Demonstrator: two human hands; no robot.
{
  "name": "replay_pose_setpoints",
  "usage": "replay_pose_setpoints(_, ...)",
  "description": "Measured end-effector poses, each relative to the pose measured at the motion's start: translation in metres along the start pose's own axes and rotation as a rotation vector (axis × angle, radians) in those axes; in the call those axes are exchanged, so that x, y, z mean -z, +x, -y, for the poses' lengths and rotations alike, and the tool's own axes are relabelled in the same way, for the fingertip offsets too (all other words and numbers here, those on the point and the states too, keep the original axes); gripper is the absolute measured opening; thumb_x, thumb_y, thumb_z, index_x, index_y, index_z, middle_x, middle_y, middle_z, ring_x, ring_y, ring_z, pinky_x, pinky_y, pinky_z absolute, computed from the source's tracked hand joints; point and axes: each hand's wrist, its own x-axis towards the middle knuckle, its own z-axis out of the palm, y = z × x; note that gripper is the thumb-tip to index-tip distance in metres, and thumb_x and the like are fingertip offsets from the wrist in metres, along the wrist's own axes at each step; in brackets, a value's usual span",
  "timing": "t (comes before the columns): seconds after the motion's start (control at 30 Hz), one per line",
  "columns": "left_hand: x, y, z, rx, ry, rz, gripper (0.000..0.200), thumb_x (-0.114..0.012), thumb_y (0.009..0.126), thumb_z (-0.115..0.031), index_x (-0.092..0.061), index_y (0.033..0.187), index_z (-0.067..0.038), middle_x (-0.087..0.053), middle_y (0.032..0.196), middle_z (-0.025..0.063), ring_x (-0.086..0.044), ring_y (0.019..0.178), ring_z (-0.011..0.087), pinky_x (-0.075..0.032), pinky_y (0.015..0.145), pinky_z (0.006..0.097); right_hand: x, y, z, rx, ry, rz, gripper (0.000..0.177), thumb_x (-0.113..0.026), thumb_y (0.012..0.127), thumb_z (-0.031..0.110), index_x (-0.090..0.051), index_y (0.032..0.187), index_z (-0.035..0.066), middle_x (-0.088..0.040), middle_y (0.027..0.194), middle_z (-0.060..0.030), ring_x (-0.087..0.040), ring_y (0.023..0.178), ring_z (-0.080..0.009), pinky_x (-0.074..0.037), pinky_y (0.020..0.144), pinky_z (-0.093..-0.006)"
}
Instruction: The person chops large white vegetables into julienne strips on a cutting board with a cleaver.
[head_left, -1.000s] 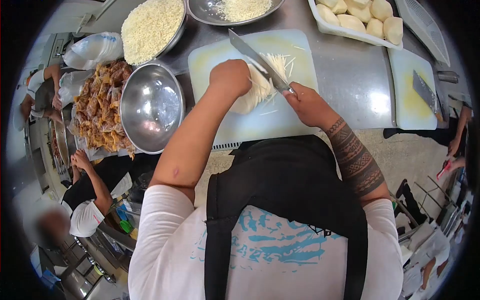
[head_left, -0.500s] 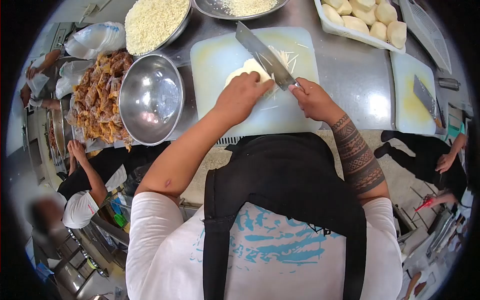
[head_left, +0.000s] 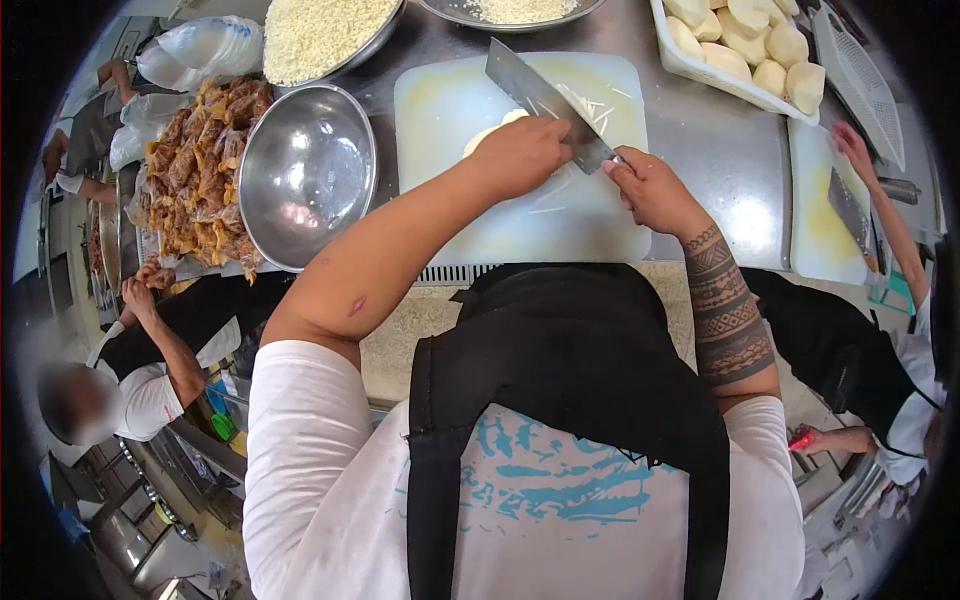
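Observation:
My right hand (head_left: 652, 192) is closed round the handle of a cleaver (head_left: 532, 88), whose broad blade slants up and left across a pale cutting board (head_left: 440, 100). My left hand (head_left: 522, 155) has its fingers curled together over pale potato slices (head_left: 485, 140), right against the flat of the blade. The fingertips and most of the slices are hidden by the hand. Thin white potato strips (head_left: 596, 112) lie on the board beyond the blade, and a few lie nearer to me.
A steel bowl (head_left: 308, 180) stands left, beside bagged brown meat (head_left: 195, 180). Behind are a bowl of chopped pale pieces (head_left: 325, 35) and a tray (head_left: 700, 82) of peeled potatoes. Another cleaver (head_left: 848, 205) rests on a second board (head_left: 815, 230). Co-workers stand at both sides.
My left hand has moved right, its fingers drawn in from a spread hold to a curl against the blade. At the right, a co-worker's hand now reaches to the second board.

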Motion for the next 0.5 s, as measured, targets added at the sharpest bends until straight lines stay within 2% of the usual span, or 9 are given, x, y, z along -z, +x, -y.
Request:
replay_pose_setpoints(0.07,-0.001,0.003,0.011,-0.004,-0.034,-0.088,0.021,-0.059,0.098,-0.018,-0.076,0.1,-0.007,-0.066,0.113,0.0141,-0.068,0.109,0.0322,-0.055,0.096,0.0446,0.002,-0.001,0.001,0.0,-0.006,-0.001,0.034,-0.057,0.111,0.034,-0.058,0.098,0.003,-0.052,0.065,-0.0026,-0.05,0.051,-0.0146,-0.045,0.05,-0.0343)
replay_pose_setpoints(0.13,0.003,0.001,0.014,0.047,-0.071,-0.143,0.021,-0.059,0.097,-0.017,-0.076,0.101,-0.006,-0.067,0.113,0.014,-0.069,0.11,0.0322,-0.056,0.096,0.0446,0.002,-0.004,0.005,-0.049,0.071,0.029,0.034,-0.058,0.111,0.034,-0.058,0.099,0.003,-0.052,0.065,-0.0027,-0.051,0.051,-0.015,-0.046,0.05,-0.0343)
replay_pose_setpoints(0.2,0.003,0.002,0.019,0.147,-0.03,-0.209,0.02,-0.06,0.093,-0.01,-0.075,0.107,-0.007,-0.068,0.104,0.0122,-0.068,0.103,0.0324,-0.057,0.09,0.0441,-0.001,-0.005,0.006,-0.061,0.079,0.025,0.033,-0.058,0.111,0.034,-0.058,0.101,0.002,-0.053,0.065,-0.0031,-0.052,0.052,-0.0152,-0.046,0.051,-0.0345)
replay_pose_setpoints(0.33,0.003,-0.015,-0.009,0.177,-0.029,-0.357,0.021,-0.059,0.094,-0.008,-0.073,0.109,-0.007,-0.07,0.104,0.0133,-0.07,0.103,0.0334,-0.058,0.088,0.0456,-0.007,-0.006,0.0,-0.037,0.055,-0.013,0.034,-0.058,0.111,0.034,-0.059,0.104,0.001,-0.055,0.068,-0.0064,-0.055,0.055,-0.0159,-0.047,0.052,-0.0357)
replay_pose_setpoints(0.37,0.002,-0.021,-0.028,0.249,-0.066,-0.181,0.02,-0.059,0.094,-0.009,-0.072,0.109,-0.006,-0.071,0.103,0.0145,-0.072,0.1,0.0344,-0.059,0.085,0.0466,-0.008,-0.006,-0.001,-0.037,0.054,-0.013,0.034,-0.058,0.111,0.034,-0.059,0.104,0.001,-0.055,0.068,-0.0064,-0.055,0.055,-0.0159,-0.047,0.052,-0.0357)
replay_pose_setpoints(0.4,0.001,-0.027,-0.043,0.32,-0.102,-0.004,0.02,-0.06,0.094,-0.009,-0.071,0.109,-0.005,-0.071,0.101,0.0156,-0.074,0.096,0.0354,-0.06,0.082,0.0476,-0.01,-0.006,-0.002,-0.017,0.028,-0.016,0.035,-0.057,0.111,0.034,-0.059,0.105,0.0,-0.057,0.07,-0.0101,-0.057,0.058,-0.0203,-0.049,0.057,-0.0378)
replay_pose_setpoints(0.43,-0.011,-0.033,-0.052,0.316,-0.117,0.015,0.018,-0.061,0.093,-0.01,-0.069,0.108,-0.003,-0.072,0.1,0.0172,-0.075,0.09,0.0361,-0.06,0.077,0.0479,-0.011,-0.006,-0.002,0.003,0.002,-0.02,0.036,-0.057,0.111,0.034,-0.059,0.106,-0.001,-0.059,0.072,-0.0137,-0.059,0.062,-0.0246,-0.05,0.061,-0.0399)
replay_pose_setpoints(0.47,-0.026,-0.039,-0.058,0.312,-0.133,0.034,0.017,-0.062,0.092,-0.011,-0.068,0.106,-0.002,-0.072,0.098,0.0187,-0.076,0.084,0.0368,-0.061,0.073,0.0482,-0.013,-0.007,-0.001,0.004,-0.002,-0.018,0.036,-0.057,0.111,0.034,-0.059,0.106,-0.001,-0.059,0.072,-0.0137,-0.059,0.062,-0.0246,-0.05,0.061,-0.0399)
replay_pose_setpoints(0.5,-0.032,-0.043,-0.062,0.297,-0.104,0.015,0.015,-0.062,0.092,-0.009,-0.066,0.102,0.0,-0.072,0.093,0.0191,-0.076,0.077,0.0367,-0.061,0.066,0.0463,-0.016,-0.008,0.0,0.047,-0.059,-0.045,0.036,-0.056,0.111,0.034,-0.059,0.108,-0.002,-0.06,0.073,-0.0168,-0.06,0.065,-0.0297,-0.051,0.066,-0.0418)
